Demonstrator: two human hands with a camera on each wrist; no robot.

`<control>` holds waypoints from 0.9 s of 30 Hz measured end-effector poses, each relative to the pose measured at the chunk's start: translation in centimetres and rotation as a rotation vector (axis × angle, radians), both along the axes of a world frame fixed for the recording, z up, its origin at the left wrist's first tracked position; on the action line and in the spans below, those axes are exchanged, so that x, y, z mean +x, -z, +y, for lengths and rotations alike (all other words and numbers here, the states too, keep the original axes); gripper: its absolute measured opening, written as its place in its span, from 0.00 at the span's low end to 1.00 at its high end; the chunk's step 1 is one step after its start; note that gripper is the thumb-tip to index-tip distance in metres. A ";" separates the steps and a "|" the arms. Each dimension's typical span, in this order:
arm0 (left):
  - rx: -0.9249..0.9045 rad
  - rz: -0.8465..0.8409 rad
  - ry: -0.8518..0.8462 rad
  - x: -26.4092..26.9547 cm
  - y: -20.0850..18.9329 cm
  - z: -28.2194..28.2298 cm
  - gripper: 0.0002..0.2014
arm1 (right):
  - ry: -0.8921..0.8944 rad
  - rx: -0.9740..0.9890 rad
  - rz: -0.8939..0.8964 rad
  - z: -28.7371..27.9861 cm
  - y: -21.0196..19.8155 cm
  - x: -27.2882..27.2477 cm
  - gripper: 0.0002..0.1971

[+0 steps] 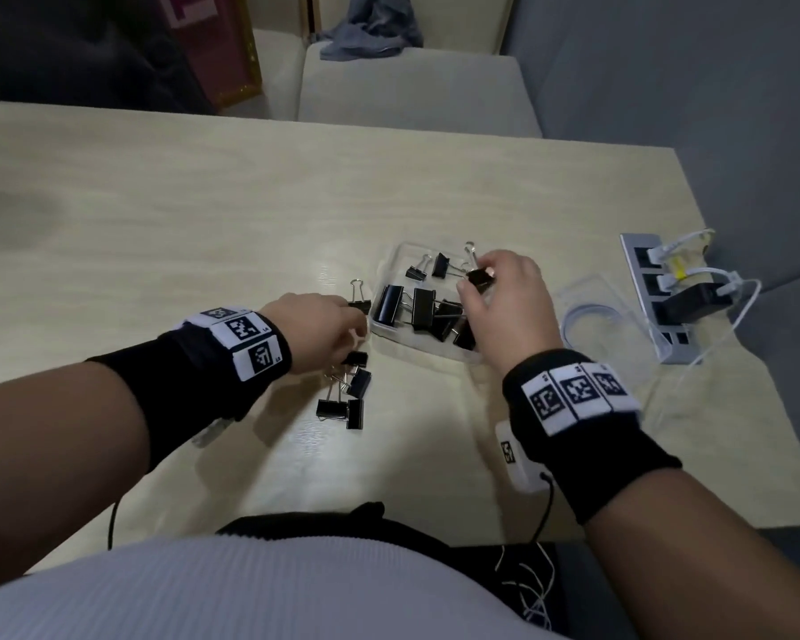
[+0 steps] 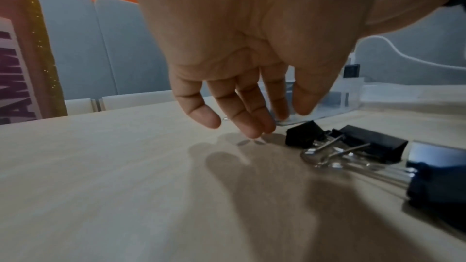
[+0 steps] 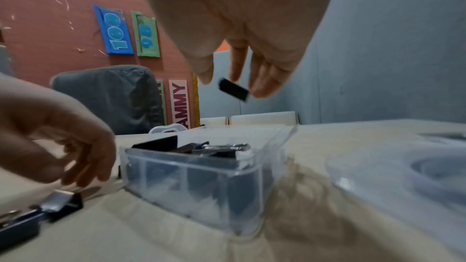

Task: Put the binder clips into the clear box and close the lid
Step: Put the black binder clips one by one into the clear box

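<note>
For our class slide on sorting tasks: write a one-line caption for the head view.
Right hand holds a binder clip over the clear box while left hand reaches for clips on the table.

On the reddish wall in the right wrist view hangs a blue card (image 3: pixel 114 29) with the number "100" in light blue digits, turned sideways. Beside it a green card (image 3: pixel 146 35) bears light blue digits too blurred to read surely. Lower on the same wall a pink strip (image 3: pixel 182 103) shows the dark letters "AMMY", its beginning hidden; in the left wrist view the pink strip (image 2: pixel 17 79) shows only "AMM", partly cut off.
</note>
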State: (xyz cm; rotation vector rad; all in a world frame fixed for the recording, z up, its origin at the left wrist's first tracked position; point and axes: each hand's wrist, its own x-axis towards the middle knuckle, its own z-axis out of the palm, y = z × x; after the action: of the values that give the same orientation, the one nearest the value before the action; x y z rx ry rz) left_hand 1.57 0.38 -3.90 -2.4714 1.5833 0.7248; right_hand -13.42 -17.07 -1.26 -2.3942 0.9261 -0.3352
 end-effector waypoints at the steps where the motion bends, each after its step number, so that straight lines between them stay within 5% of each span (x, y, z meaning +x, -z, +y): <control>1: 0.018 0.031 0.019 -0.1 -0.2 0.0 0.15 | 0.011 -0.022 0.025 -0.3 -0.1 0.1 0.19; 4: 0.106 0.046 0.097 -0.5 -0.3 -0.1 0.21 | -0.105 -0.166 0.053 1.0 0.2 -0.3 0.19; 8: 0.111 -0.029 0.115 -0.3 0.2 -0.5 0.18 | -0.557 -0.152 0.136 5.7 1.5 -1.2 0.10; 12: 0.117 -0.042 0.038 0.1 0.1 -0.5 0.17 | -0.944 -0.210 0.343 8.5 3.9 -2.6 0.17; 21: 0.044 -0.037 -0.002 0.8 -2.7 -2.0 0.06 | -0.607 -0.169 0.374 6.4 5.2 -4.0 0.12; 27: -0.378 0.175 -0.268 1.2 -5.9 -6.0 0.09 | -0.526 -0.073 0.319 5.3 3.3 -3.9 0.14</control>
State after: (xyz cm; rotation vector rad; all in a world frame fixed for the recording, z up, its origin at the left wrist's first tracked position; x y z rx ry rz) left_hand 2.81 -5.61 2.00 -3.0121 1.5883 0.7541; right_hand -17.36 -11.73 -4.61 -2.6911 0.3788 0.2200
